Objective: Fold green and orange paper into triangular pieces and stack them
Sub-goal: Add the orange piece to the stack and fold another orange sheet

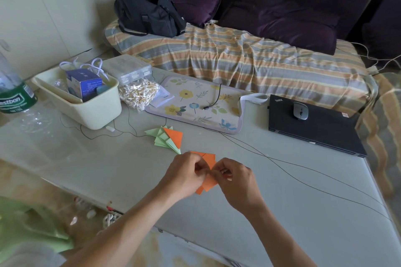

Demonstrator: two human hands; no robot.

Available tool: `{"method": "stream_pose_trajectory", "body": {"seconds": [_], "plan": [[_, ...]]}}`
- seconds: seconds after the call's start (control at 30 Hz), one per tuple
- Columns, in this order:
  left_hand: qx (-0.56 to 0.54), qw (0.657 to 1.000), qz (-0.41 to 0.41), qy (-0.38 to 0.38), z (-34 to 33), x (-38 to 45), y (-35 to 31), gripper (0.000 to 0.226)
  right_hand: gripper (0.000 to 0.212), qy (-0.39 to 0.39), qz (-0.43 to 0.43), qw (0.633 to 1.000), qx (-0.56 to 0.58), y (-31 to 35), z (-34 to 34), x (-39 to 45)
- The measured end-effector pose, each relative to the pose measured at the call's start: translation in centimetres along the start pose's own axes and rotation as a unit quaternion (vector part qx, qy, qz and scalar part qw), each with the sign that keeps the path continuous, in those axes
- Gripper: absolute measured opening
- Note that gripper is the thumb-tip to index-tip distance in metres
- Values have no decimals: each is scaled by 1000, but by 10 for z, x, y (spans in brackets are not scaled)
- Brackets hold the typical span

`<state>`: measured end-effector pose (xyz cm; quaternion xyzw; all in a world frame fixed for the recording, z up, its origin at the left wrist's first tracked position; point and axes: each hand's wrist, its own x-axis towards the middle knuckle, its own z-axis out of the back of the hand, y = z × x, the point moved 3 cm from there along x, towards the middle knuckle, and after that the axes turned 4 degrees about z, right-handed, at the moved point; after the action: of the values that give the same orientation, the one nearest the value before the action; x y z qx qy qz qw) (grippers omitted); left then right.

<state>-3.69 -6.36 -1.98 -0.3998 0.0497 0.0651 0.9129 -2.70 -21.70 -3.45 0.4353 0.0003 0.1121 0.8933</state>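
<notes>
While both hands meet over the near-middle of the bench, the orange paper sits right between them, pinched from both sides. Left hand has curled fingers on the sheet's left part; right hand has thumb and fingers nipping its right part. Neither hand is nearer, both touching. Sheet's long axis looks to run from the near bench edge toward the far edge, tilted slightly; the top flap points away from the person, a corner sticks out below the hands toward the near edge. Next crease likely turns on that centre line between the two pinches; judgement only.

Stack of folded triangles lies just beyond the hands, toward the far-left, apart from the held sheet. Count: one orange triangle on top, green triangles beneath, several, exact number not readable as they overlap. One orange sheet in hand. Two hands.

More green paper shows at the near-left, below the bench edge; blurred, count unclear.
</notes>
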Motion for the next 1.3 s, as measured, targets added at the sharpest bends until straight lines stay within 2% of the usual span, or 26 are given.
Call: {"method": "stream_pose_trajectory", "body": {"seconds": [0.17,0.43,0.53,0.93,1.3], "plan": [[22,999,-7,-23,1,-1,-2,15,12,-5,-32,999,14,-1,1,2],[-9,1000,-12,2,-1,-2,-3,15,14,-5,-9,1000,2,-2,2,1],[-2,1000,-17,-10,-1,0,-1,13,14,1,-22,1000,12,-1,2,1],[-1,999,-16,-43,2,2,3,15,14,-43,-56,998,3,-7,5,4],[28,999,-7,-18,0,1,4,13,16,-8,-34,999,-16,-6,1,2]]}}
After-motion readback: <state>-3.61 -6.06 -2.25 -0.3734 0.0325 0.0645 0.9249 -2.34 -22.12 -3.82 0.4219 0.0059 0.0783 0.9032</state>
